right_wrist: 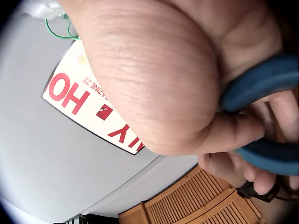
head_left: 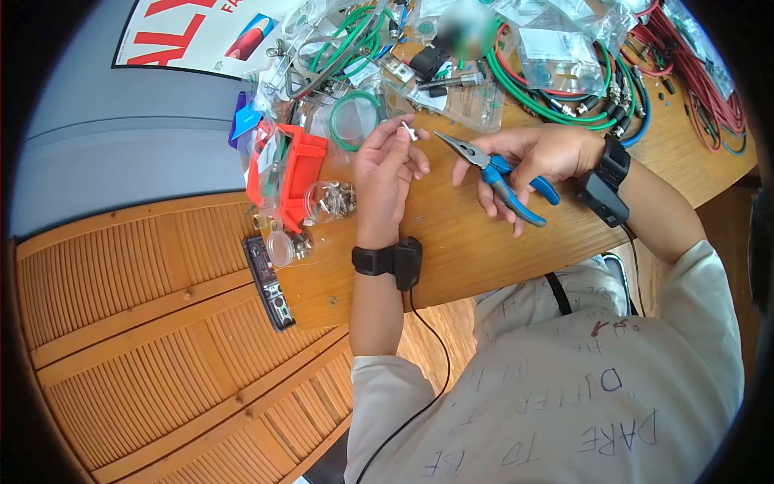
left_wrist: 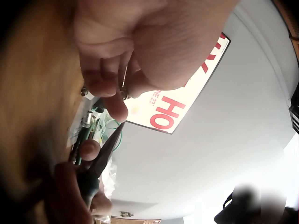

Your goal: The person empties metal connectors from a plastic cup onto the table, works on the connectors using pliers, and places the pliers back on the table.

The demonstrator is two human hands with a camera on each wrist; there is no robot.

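My left hand (head_left: 382, 173) is raised over the table, palm up, pinching a small silvery metal piece (head_left: 411, 132) between thumb and fingertips. In the left wrist view the same piece (left_wrist: 124, 94) shows a thin pin-like end, partly hidden by the fingers. In my right hand (head_left: 548, 155) are needle-nose pliers (head_left: 493, 171) with blue handles, the fingers wrapped around and between the grips. Their tapered tip points toward the left hand, a short gap from the metal piece. The right wrist view shows the blue handles (right_wrist: 264, 79) against the palm and thumb.
Left of the left hand are a clear jar (head_left: 330, 202) of small metal parts, a smaller tub (head_left: 282, 248) and a red bin (head_left: 300, 173). Coiled green cables (head_left: 516, 93), plastic bags (head_left: 556, 60) and red wires (head_left: 685, 64) crowd the back. A black tool (head_left: 268, 282) lies at the left edge.
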